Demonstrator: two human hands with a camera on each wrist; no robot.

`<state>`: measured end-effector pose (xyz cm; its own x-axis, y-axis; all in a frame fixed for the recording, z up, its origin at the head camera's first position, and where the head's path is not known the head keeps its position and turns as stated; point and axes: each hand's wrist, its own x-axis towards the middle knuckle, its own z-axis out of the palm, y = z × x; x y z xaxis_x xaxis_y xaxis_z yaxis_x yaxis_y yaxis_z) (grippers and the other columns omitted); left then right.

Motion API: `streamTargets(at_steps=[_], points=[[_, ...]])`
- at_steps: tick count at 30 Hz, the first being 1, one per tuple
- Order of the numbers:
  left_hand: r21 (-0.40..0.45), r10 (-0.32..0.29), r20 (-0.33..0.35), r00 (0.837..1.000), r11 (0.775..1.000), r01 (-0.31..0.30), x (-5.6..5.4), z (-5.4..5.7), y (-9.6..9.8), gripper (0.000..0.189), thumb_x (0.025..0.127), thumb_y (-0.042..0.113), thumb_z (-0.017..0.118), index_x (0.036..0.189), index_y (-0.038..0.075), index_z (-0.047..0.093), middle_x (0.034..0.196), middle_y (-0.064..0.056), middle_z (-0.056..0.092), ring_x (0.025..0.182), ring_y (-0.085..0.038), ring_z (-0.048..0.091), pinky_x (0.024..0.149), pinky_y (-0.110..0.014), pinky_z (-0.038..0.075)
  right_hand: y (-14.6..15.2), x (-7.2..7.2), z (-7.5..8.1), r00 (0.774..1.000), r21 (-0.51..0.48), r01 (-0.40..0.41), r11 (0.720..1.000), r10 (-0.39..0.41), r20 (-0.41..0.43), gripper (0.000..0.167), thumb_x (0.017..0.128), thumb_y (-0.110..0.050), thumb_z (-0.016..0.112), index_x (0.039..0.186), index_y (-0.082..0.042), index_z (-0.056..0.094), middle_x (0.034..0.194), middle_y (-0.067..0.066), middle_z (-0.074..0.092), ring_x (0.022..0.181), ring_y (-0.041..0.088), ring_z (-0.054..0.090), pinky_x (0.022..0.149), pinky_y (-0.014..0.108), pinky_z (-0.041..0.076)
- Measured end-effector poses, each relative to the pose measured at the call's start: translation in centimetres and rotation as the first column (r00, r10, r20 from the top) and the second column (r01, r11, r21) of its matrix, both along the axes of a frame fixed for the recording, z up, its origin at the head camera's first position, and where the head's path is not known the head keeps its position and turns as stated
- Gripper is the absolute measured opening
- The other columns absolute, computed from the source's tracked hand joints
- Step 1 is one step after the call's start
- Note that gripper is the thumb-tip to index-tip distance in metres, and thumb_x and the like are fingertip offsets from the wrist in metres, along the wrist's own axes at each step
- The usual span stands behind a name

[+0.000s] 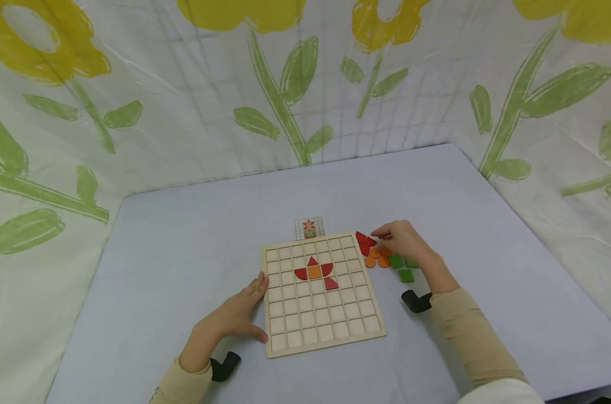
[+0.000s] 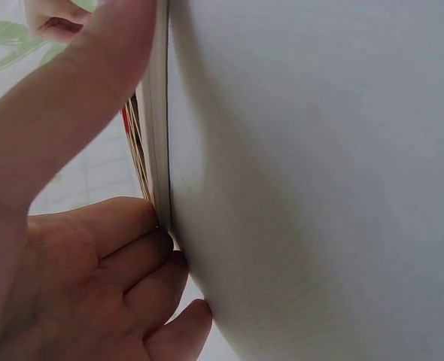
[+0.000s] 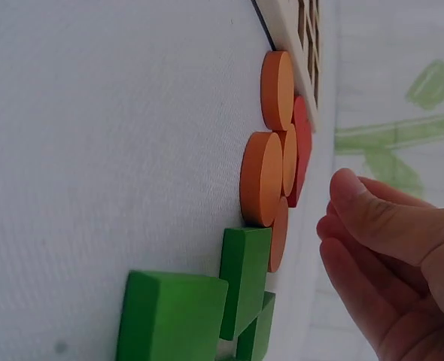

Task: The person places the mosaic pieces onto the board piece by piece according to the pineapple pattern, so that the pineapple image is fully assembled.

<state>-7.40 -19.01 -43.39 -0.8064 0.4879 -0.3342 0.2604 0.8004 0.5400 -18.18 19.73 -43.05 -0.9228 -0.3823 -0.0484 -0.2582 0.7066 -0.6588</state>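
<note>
A wooden grid board (image 1: 305, 320) lies in the middle of the table. My left hand (image 1: 234, 315) touches its left edge, thumb low and fingers higher up; the left wrist view shows the fingertips (image 2: 150, 214) against the board's side. On the board, an orange square (image 1: 314, 272) has a red triangle (image 1: 312, 261) above it and red rounded pieces (image 1: 327, 269) on both sides. Another red piece (image 1: 331, 283) sits lower right. My right hand (image 1: 403, 241) hovers by loose red pieces (image 1: 364, 242), thumb and fingers close together, no piece visible between them.
Loose orange discs (image 3: 261, 179) and green squares (image 3: 173, 316) lie right of the board, below the red pieces. A small gridded picture card (image 1: 299, 230) touches the board's far edge in the head view. A flower-printed curtain (image 1: 194, 140) hangs behind the table.
</note>
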Motion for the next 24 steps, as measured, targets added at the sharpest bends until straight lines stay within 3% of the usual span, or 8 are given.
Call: streamTargets(at_steps=[11, 21, 24], points=[[0.001, 0.005, 0.002, 1.0, 1.0, -0.005, 0.0, 0.0, 0.0, 0.119, 0.061, 0.027, 0.092, 0.149, -0.012, 0.021, 0.157, -0.028, 0.014, 0.142, -0.044, 0.02, 0.112, -0.058, 0.023, -0.9, -1.3, -0.5, 0.998, 0.022, -0.029, 0.999, 0.028, 0.05, 0.027, 0.087, 0.004, 0.067, 0.113, 0.011, 0.067, 0.106, 0.024, 0.069, 0.097, 0.035, 0.065, 0.081, 0.04, 0.057], [0.0, 0.007, -0.001, 1.0, 1.0, -0.007, 0.1, 0.1, 0.1, 0.12, 0.06, 0.027, 0.092, 0.149, -0.011, 0.021, 0.157, -0.027, 0.015, 0.142, -0.044, 0.02, 0.112, -0.058, 0.024, -0.9, -1.3, -0.5, 1.0, 0.149, -0.009, 0.989, 0.004, 0.029, 0.022, 0.089, -0.001, 0.068, 0.107, 0.009, 0.07, 0.104, 0.022, 0.069, 0.096, 0.033, 0.065, 0.084, 0.043, 0.055], [0.0, 0.002, -0.003, 1.0, 1.0, -0.002, 0.1, 0.2, 0.0, 0.12, 0.06, 0.027, 0.092, 0.148, -0.012, 0.021, 0.157, -0.028, 0.014, 0.142, -0.044, 0.02, 0.112, -0.058, 0.024, -0.9, -1.2, -0.2, 0.999, 0.205, 0.025, 0.978, -0.031, 0.022, 0.018, 0.088, -0.008, 0.071, 0.099, 0.006, 0.073, 0.096, 0.018, 0.071, 0.085, 0.029, 0.064, 0.077, 0.04, 0.056]])
